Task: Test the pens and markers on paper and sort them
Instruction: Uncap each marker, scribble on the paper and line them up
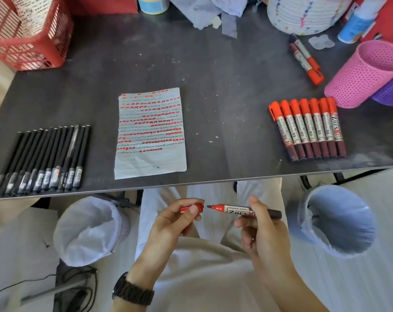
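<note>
Below the table's front edge, my right hand grips an uncapped red marker with its tip pointing left. My left hand pinches the marker's red cap, a small gap away from the tip. On the dark table lies a lined paper sheet covered with red test marks. A row of several capped red markers lies to the paper's right. Several black pens are lined up on the left. Two more red markers lie at the back right.
A pink mesh cup and a purple one lie tipped at the right edge. A red basket stands back left. Two lined bins stand on the floor either side of my legs. The table carries clutter at the back.
</note>
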A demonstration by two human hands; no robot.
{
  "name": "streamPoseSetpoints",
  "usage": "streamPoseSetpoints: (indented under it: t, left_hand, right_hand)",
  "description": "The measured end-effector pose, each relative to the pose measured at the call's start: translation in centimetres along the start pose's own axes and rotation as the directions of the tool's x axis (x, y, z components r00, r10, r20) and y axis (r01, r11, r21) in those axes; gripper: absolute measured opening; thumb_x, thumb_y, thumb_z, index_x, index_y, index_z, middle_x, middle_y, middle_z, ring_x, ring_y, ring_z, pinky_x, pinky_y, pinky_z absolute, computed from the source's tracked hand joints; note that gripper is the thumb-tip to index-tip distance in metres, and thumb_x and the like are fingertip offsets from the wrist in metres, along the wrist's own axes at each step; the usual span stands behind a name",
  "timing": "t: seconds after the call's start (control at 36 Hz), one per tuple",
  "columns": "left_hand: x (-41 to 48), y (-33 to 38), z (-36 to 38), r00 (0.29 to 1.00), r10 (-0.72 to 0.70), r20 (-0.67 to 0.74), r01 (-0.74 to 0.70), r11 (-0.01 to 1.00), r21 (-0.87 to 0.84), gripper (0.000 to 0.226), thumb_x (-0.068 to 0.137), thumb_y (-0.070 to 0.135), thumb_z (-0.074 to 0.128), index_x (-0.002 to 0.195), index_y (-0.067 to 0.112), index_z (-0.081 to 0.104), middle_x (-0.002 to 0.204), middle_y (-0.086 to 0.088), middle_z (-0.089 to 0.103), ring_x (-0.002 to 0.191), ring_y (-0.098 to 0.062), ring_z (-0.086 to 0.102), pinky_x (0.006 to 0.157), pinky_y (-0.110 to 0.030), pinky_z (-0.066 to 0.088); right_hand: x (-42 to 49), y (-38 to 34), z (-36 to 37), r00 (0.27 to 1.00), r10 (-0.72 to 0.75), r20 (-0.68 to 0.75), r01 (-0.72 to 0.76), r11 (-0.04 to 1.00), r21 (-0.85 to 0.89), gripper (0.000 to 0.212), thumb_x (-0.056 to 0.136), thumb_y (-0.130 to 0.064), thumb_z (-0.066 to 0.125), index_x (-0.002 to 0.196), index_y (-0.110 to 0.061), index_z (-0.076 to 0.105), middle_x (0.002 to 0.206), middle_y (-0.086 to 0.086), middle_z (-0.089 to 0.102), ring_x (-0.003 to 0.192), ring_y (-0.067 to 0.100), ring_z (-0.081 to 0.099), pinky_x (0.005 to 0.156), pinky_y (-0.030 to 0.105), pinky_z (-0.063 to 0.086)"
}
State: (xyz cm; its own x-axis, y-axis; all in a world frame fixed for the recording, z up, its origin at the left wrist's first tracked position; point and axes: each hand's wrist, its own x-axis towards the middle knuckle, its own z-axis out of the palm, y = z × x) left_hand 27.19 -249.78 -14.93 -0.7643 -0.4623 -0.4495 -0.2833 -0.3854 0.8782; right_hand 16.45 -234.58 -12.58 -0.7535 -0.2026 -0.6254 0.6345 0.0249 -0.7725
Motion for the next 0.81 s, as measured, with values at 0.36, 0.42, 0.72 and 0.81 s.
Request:
streamPoseSetpoints:
  t: [0.36,0.42,0.72,0.81]
  left_hand:
    - [0.4,0.3,0.1,0.997,0.045,0.064,-0.057,0.979,0.197,0.025,0.081,0.034,0.076,0.105,0.039,0.072,0.105,0.002,0.074,0.092,-0.028,0.065,0.084,-0.034,0.053]
    - [0.3,0.4,0.0,0.992,0.090,0.088,-0.111,0.957,0.267,0.021,0.082,0.036,0.079,0.102,0.038,0.073,0.101,0.005,0.075,0.086,-0.024,0.064,0.075,-0.025,0.052]
    - [-0.2,1.1,0.8,0.930,0.364,0.048,-0.348,0.831,0.434,0.022,0.076,0.032,0.080,0.097,0.038,0.077,0.094,0.014,0.075,0.082,-0.011,0.067,0.072,-0.009,0.046]
    - [0.0,1.0,0.7,0.921,0.386,0.045,-0.364,0.819,0.443,0.021,0.077,0.030,0.081,0.096,0.035,0.077,0.092,0.013,0.074,0.077,-0.012,0.067,0.068,-0.009,0.047]
  right_hand:
    - [0.4,0.7,0.3,0.995,-0.094,0.028,0.098,0.973,-0.211,0.043,0.089,-0.055,0.065,0.063,-0.022,0.066,0.059,0.010,0.068,0.035,0.014,0.046,0.036,0.020,0.035]
    - [0.5,0.7,0.3,0.996,-0.081,0.031,0.086,0.971,-0.222,0.044,0.087,-0.058,0.067,0.059,-0.023,0.066,0.056,0.010,0.066,0.036,0.014,0.047,0.036,0.020,0.036]
    - [0.4,1.4,0.9,1.000,0.006,-0.030,-0.009,0.994,-0.112,0.060,0.070,-0.071,0.067,0.055,-0.013,0.070,0.046,0.007,0.052,0.036,0.014,0.042,0.036,0.021,0.035]
    - [0.5,1.4,0.8,1.000,0.023,0.020,-0.020,0.992,-0.128,0.058,0.070,-0.071,0.068,0.058,-0.015,0.072,0.050,0.008,0.058,0.038,0.014,0.045,0.036,0.022,0.035]
